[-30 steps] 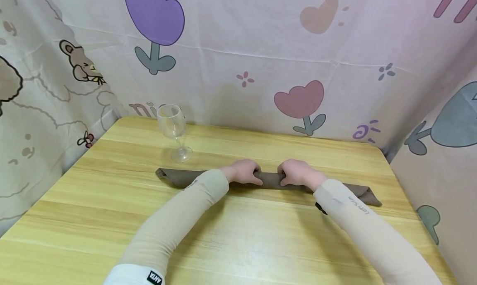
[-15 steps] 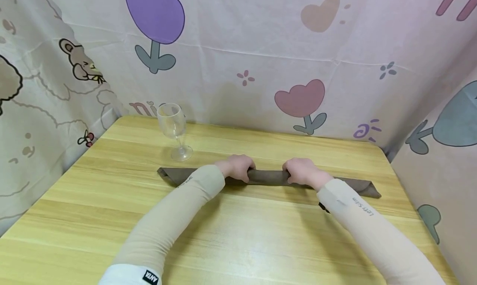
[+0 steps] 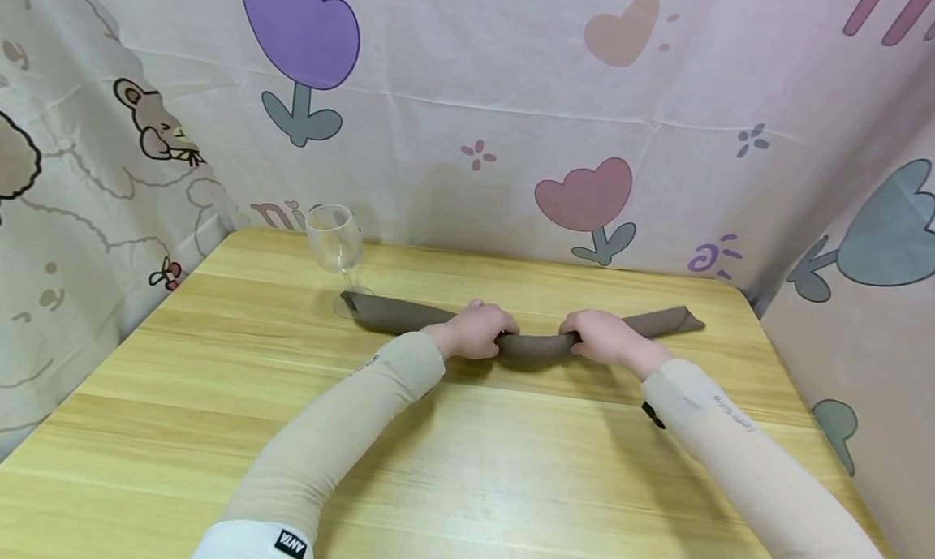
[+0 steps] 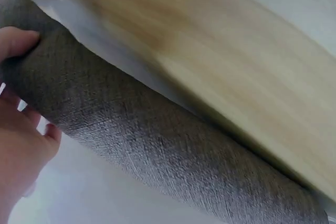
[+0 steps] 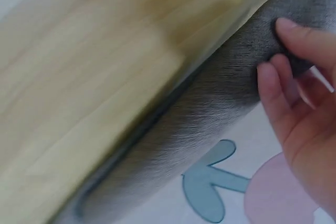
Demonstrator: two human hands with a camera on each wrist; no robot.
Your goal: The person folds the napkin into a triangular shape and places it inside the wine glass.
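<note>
A dark brown cloth, rolled into a long tube, spans the middle of the table between both hands. My left hand grips it left of its centre, with the thumb on one side of the roll and the fingers on the other in the left wrist view. My right hand pinches it right of centre; thumb and fingertips press into the fabric in the right wrist view. Between the hands the roll sags a little, and both outer ends angle away toward the back.
A clear stemmed wine glass stands at the back left; the cloth's left end overlaps its foot in the head view. Whether they touch I cannot tell. A printed curtain hangs behind the wooden table.
Both outer ends of the roll have swung backward and inward, so it now bends at the middle. The hands keep their grip; the right hand has shifted slightly right.
</note>
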